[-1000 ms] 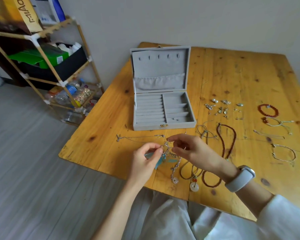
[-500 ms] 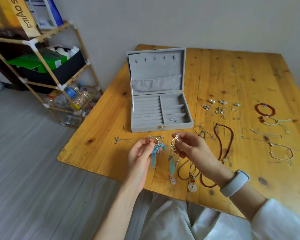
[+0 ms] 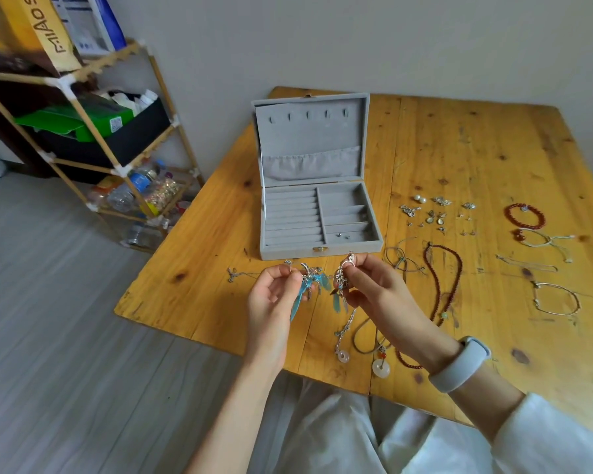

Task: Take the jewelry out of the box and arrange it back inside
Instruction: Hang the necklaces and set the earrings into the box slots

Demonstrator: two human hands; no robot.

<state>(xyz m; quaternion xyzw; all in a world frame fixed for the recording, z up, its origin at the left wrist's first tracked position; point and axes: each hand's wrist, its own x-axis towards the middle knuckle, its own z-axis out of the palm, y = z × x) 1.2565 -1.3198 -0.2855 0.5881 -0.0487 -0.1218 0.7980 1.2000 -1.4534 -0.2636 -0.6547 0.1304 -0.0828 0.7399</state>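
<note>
Left hand [image 3: 274,295] raised in front of the body, bare forearm running up from the lower edge, palm turned inward toward the right, fingers [image 3: 290,272] curled and pinching a silver earring with blue feathers [image 3: 310,280] at its top. Right hand [image 3: 374,289] level with it and just beside, palm facing left, thumb and forefinger pinching the hook of a second matching earring [image 3: 343,278], other fingers loosely curled beneath. Right wrist wrapped in a pale grey band [image 3: 461,366], white sleeve [image 3: 541,436] covering the forearm behind it. Hands close but not touching.
</note>
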